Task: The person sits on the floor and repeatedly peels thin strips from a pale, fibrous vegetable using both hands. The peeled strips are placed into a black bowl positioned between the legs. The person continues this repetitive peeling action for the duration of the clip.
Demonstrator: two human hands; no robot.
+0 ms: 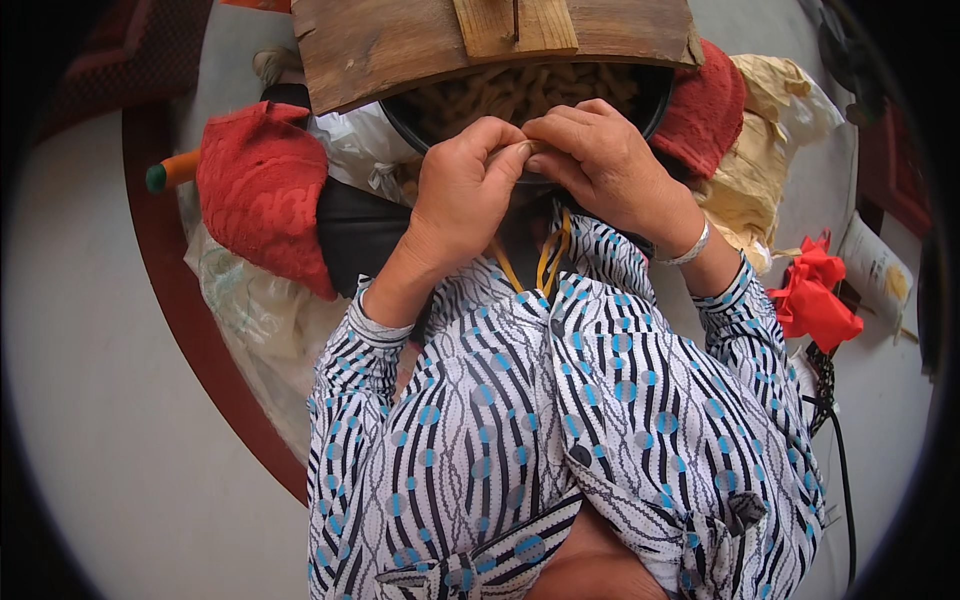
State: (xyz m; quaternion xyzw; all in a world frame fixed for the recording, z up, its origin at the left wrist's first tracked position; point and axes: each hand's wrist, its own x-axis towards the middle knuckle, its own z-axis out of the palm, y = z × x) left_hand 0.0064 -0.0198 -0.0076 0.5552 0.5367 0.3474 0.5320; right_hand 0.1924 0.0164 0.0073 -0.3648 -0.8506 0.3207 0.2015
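Fingertips meeting at the near rim of a dark basin [660, 112], my left hand [469, 180] and my right hand [600, 161] pinch a small tan piece [534, 148] between them. Most of that piece is hidden by the fingers, so its kind is unclear. Inside the basin lie many tan, finger-shaped pieces [517, 94], partly in shadow. A worn wooden board [390, 52] covers the far part of the basin. On the board is a lighter wood block [517, 30] with a thin, dark metal spike standing from it.
Red cloths [262, 199] cover both knees. A white plastic bag [360, 142] sits left of the basin, and a crumpled yellowish sack [742, 165] to its right. A red plastic bag [814, 292] and a black cable [844, 480] lie at the right. An orange handle [176, 171] sticks out at left.
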